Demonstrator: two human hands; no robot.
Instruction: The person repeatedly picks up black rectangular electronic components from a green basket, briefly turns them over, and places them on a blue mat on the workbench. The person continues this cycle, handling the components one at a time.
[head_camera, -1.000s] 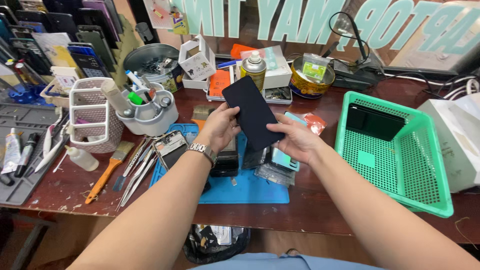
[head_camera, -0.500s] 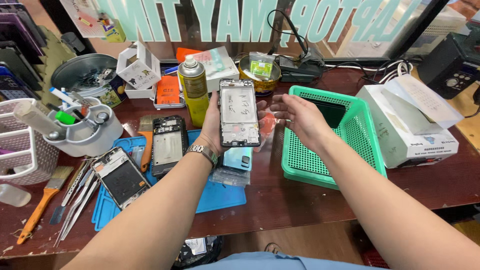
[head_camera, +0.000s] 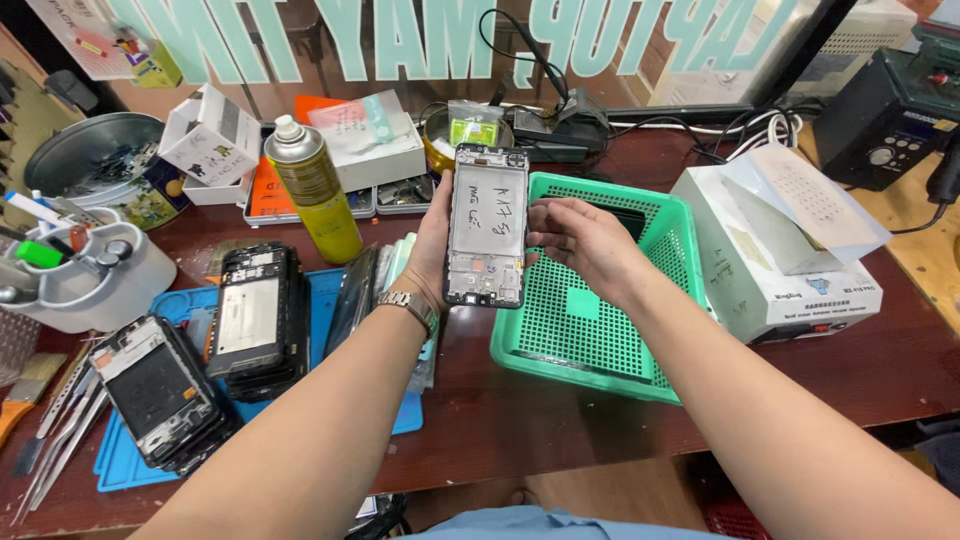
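In the middle of the frame the left hand (head_camera: 437, 235) holds a phone screen assembly (head_camera: 487, 225) upright, the inner side with its metal frame turned to the person's face, probably so that the back of the panel can be looked at. The fingers are closed around its left edge and the palm supports it from behind; a metal watch (head_camera: 412, 305) sits on the wrist. The right hand (head_camera: 583, 240) is just beside the right edge of the panel, half open, the fingers (head_camera: 545, 212) bent and loose. Whether they touch the edge or only come near, I cannot tell.

Behind the right hand, in the centre right, stands a green plastic basket (head_camera: 580, 340), and the panel is held above its left rim. On the left, two opened phones (head_camera: 250, 320) lie on a blue work mat (head_camera: 120, 465), within easy reach. A yellow spray can (head_camera: 315, 190) stands behind them, in the upper left.
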